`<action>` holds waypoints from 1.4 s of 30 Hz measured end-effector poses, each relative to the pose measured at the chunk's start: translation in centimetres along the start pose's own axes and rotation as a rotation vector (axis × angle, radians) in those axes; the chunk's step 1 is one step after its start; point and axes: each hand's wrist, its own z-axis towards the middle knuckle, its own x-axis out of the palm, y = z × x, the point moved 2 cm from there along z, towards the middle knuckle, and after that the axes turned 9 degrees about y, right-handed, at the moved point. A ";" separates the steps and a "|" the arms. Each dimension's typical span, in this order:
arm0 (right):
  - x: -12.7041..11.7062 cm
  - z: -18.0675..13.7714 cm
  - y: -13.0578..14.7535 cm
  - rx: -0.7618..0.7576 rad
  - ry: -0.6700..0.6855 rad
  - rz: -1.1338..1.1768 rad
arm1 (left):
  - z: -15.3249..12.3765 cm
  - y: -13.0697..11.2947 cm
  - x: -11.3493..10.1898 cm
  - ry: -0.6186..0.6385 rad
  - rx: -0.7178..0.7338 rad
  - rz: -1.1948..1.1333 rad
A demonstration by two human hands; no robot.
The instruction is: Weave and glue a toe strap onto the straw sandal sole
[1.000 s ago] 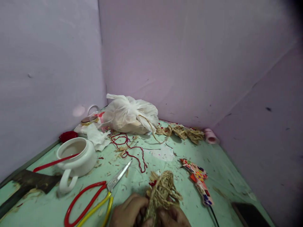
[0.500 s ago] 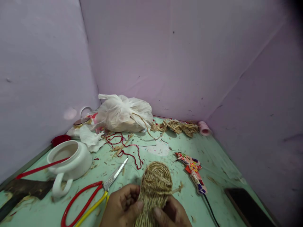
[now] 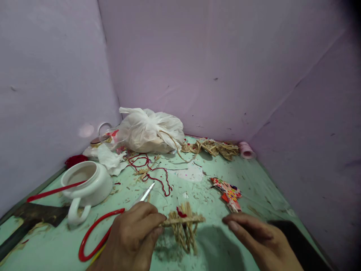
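Note:
My left hand (image 3: 138,231) pinches one end of a woven straw piece (image 3: 186,220) between thumb and fingers and holds it just above the table. The piece appears nearly edge-on: a flat straw band runs across it, short straw strands stick up and hang down, and a bit of dark red yarn shows at its top. My right hand (image 3: 258,235) is apart from it to the right, fingers stretched out with nothing in them. Just beyond those fingertips lies a glue gun (image 3: 229,194) covered in flowered wrap. Red-and-yellow-handled scissors (image 3: 84,246) lie partly hidden under my left hand.
A white ceramic pot (image 3: 96,184) with a red strip across its mouth stands left, beside a dark-bladed chopper (image 3: 42,216). Red yarn (image 3: 162,178) lies mid-table. Behind are a white plastic bag (image 3: 150,131), straw pieces (image 3: 211,148) and a pink roll (image 3: 246,150). A phone (image 3: 296,241) lies right.
The woven straw piece, held upright in both hands before, is now turned edge-on in my left hand. My right hand has let go and moved right towards the glue gun.

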 end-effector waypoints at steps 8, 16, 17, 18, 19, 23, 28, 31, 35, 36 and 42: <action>4.1 -0.1 2.4 -0.312 0.114 0.074 | -0.3 -1.1 2.1 0.013 0.119 0.160; 5.7 -0.7 -0.2 -0.080 0.032 0.375 | 0.2 -1.6 2.2 0.089 0.072 0.115; 5.7 -0.7 -0.1 -0.109 0.043 0.368 | 0.3 -1.7 2.2 0.092 0.076 0.110; 5.8 -0.7 0.0 -0.138 0.060 0.354 | 0.4 -1.8 2.3 0.095 0.077 0.106; 5.8 -0.7 0.2 -0.160 0.074 0.346 | 0.5 -1.8 2.3 0.095 0.077 0.102; 6.1 -0.6 0.5 -0.131 0.091 0.366 | 0.9 -1.9 2.5 0.106 0.055 0.083; 6.6 -0.7 0.6 -0.110 0.099 0.369 | 1.1 -1.9 2.9 0.113 0.027 0.092; 6.8 -0.6 0.6 -0.119 0.073 0.372 | 1.1 -1.9 3.0 0.075 0.050 0.119; 6.8 -0.3 0.5 -0.097 0.057 0.403 | 1.3 -1.5 2.9 0.085 0.026 0.097; 6.7 -0.2 0.4 -0.076 0.058 0.415 | 1.4 -1.3 2.8 0.106 0.013 0.077; 6.0 0.4 0.0 -0.023 0.071 0.467 | 1.6 -0.7 2.2 0.215 -0.010 -0.014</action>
